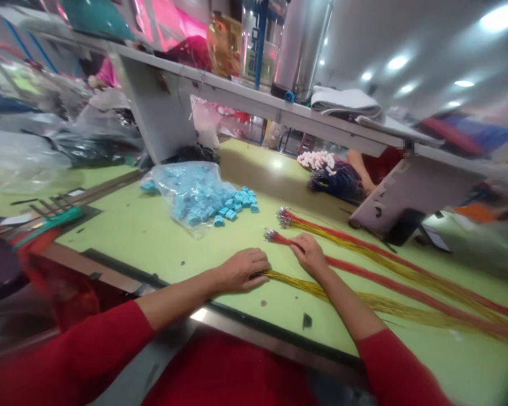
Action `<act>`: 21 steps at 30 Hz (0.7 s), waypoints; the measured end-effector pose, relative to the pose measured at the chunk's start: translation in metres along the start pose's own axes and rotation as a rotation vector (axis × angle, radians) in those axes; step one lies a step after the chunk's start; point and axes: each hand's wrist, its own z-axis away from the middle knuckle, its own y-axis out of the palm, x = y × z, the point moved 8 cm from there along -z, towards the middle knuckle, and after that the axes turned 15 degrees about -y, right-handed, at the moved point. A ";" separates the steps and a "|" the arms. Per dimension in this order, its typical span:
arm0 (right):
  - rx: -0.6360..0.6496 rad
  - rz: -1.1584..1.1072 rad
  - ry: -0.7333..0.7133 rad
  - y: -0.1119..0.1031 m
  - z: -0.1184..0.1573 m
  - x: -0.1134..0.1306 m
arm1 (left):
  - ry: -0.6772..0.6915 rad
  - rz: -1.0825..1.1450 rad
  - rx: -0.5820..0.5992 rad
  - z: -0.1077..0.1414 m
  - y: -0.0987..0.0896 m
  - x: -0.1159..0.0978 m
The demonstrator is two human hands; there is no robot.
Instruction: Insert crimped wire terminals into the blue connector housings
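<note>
My left hand (244, 269) is closed around the end of a bundle of yellow wires (298, 283), low over the green tabletop. Its fingers cover the tips of those wires. My right hand (309, 254) grips a bundle of red wires (355, 269) just behind its metal-tipped ends (271, 235), which stick out to the left of the fingers. Both bundles trail off to the right under and past my right forearm. Behind them lies another bundle of red and yellow wires (342, 234) with metal terminals at its left end.
A clear bag of blue connector housings (195, 192) lies left of centre, with loose blue housings (231, 211) spilling out. A raised shelf (254, 93) carries bottles and papers. Beyond it, another person's arm (361, 172) is near dark wires with pale pink connectors (317, 160).
</note>
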 end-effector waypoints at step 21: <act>-0.082 0.015 0.085 -0.010 0.002 0.001 | 0.017 -0.059 -0.015 0.007 0.003 0.000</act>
